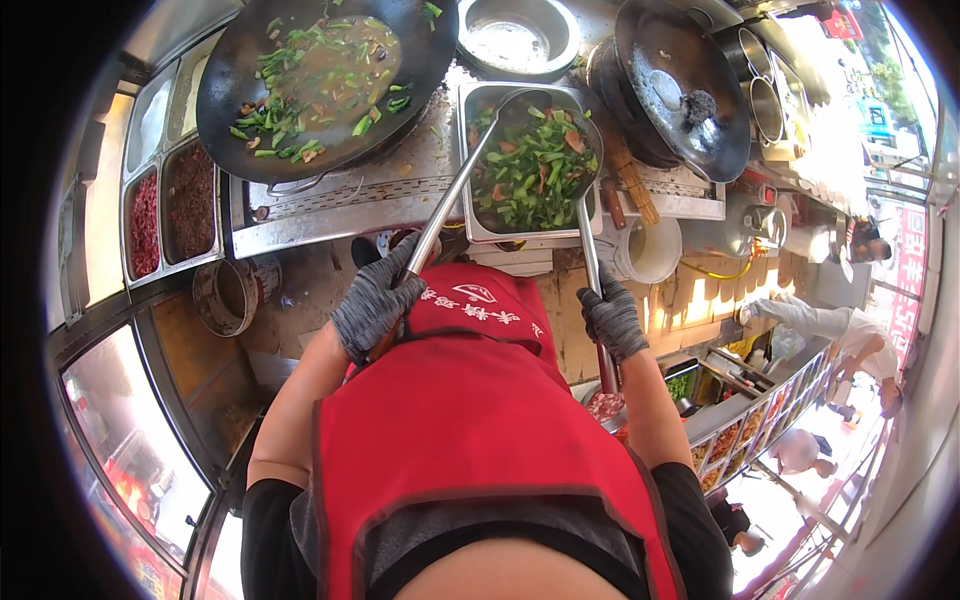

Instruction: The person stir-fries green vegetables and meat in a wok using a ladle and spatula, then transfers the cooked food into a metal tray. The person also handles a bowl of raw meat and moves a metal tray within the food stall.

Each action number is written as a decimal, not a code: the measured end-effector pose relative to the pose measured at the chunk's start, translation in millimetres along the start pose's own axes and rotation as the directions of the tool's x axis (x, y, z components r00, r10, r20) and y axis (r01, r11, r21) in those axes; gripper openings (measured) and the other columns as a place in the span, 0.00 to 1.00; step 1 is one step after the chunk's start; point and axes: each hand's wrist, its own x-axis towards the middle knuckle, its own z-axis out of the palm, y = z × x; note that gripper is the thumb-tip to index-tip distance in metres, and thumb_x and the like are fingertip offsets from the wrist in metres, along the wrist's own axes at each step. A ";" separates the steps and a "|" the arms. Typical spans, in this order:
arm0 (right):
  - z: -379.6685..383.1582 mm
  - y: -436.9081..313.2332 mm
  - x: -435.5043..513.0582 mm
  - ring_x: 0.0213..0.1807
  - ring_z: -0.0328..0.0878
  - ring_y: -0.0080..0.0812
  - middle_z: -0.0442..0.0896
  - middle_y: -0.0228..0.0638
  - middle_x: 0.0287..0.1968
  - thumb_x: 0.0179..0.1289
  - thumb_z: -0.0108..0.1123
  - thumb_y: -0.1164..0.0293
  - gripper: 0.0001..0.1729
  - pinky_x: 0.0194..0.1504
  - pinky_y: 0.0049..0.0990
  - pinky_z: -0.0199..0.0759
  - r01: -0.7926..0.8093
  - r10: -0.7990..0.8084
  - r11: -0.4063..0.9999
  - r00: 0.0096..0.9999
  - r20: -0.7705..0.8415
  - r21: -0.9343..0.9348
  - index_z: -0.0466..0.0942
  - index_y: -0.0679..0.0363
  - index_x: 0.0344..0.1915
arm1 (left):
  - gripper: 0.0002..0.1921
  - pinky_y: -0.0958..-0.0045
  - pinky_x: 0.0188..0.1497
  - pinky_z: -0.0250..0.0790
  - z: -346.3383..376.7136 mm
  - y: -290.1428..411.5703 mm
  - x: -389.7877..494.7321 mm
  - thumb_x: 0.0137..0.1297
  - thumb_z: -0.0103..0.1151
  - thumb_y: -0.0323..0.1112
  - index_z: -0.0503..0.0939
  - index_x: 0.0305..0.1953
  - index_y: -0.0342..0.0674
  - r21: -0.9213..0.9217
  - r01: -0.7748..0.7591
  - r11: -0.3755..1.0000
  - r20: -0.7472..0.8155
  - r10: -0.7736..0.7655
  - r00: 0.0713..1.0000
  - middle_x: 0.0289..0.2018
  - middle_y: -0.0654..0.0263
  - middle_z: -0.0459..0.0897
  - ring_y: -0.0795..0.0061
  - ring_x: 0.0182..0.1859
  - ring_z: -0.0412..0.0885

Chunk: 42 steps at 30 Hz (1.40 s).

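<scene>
My left hand (379, 300), in a grey knit glove, grips the handle of a long metal wok utensil (457, 184) whose head reaches over the far part of a steel tray (534, 235). In my right hand (613, 315), gloved alike, is the handle of a metal ladle (589, 244); its bowl lies in the tray's right side. Cooked leafy greens with meat slices (536, 172) fill much of the tray. At the upper left a large black wok (225, 97) holds more greens in brownish broth (337, 82). Both hands are near my red apron.
A round steel pot (517, 37) stands beyond the tray. A second wok (637, 45) sits right, with a dark scrubber in it. A bamboo brush (634, 180) and white bucket (651, 250) are nearby. Ingredient trays (190, 202) line the left. Other people are at far right.
</scene>
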 end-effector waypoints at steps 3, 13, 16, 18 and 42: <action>-5.3 8.9 7.5 0.15 0.63 0.19 0.69 0.25 0.20 0.59 0.57 0.76 0.36 0.18 0.24 0.63 0.049 -0.053 0.979 0.998 -0.017 -0.199 0.59 0.48 0.68 | 0.30 0.75 0.60 0.60 2.3 -3.9 2.3 0.63 0.53 0.28 0.59 0.67 0.38 0.094 -0.150 0.984 -0.032 0.154 0.988 0.57 0.61 0.74 0.77 0.56 0.68; 0.3 16.1 16.2 0.26 0.77 0.56 0.78 0.53 0.22 0.61 0.50 0.61 0.40 0.33 0.48 0.70 0.085 -0.431 0.373 0.898 -0.091 -0.924 0.47 0.41 0.71 | 0.31 0.76 0.61 0.59 -2.6 4.6 15.9 0.62 0.53 0.26 0.58 0.66 0.37 0.213 -0.144 0.966 -0.131 0.175 0.976 0.55 0.53 0.73 0.69 0.57 0.71; 2.7 17.0 14.1 0.26 0.77 0.56 0.78 0.53 0.22 0.60 0.51 0.61 0.40 0.33 0.48 0.70 0.105 -0.445 0.430 0.889 -0.110 -0.897 0.47 0.41 0.71 | 0.31 0.76 0.59 0.61 -9.3 10.7 16.4 0.62 0.53 0.26 0.58 0.67 0.36 0.181 -0.157 0.971 -0.133 0.182 0.974 0.53 0.55 0.74 0.71 0.54 0.72; 4.5 18.7 12.9 0.26 0.77 0.56 0.78 0.53 0.22 0.60 0.51 0.61 0.40 0.32 0.47 0.70 0.160 -0.476 0.483 0.873 -0.105 -0.861 0.47 0.41 0.71 | 0.30 0.76 0.58 0.62 -14.1 13.6 13.7 0.62 0.53 0.25 0.59 0.66 0.36 0.175 -0.127 0.976 -0.140 0.152 0.978 0.52 0.56 0.75 0.72 0.53 0.72; 132.4 -110.6 56.3 0.15 0.71 0.21 0.77 0.34 0.25 0.61 0.59 0.75 0.31 0.11 0.19 0.63 0.365 -0.532 0.767 0.821 0.205 0.527 0.63 0.55 0.65 | 0.29 0.83 0.20 0.61 -114.0 -5.5 -66.6 0.63 0.52 0.26 0.63 0.66 0.46 -0.289 -0.143 0.946 -0.616 -0.070 0.784 0.25 0.74 0.71 0.87 0.23 0.67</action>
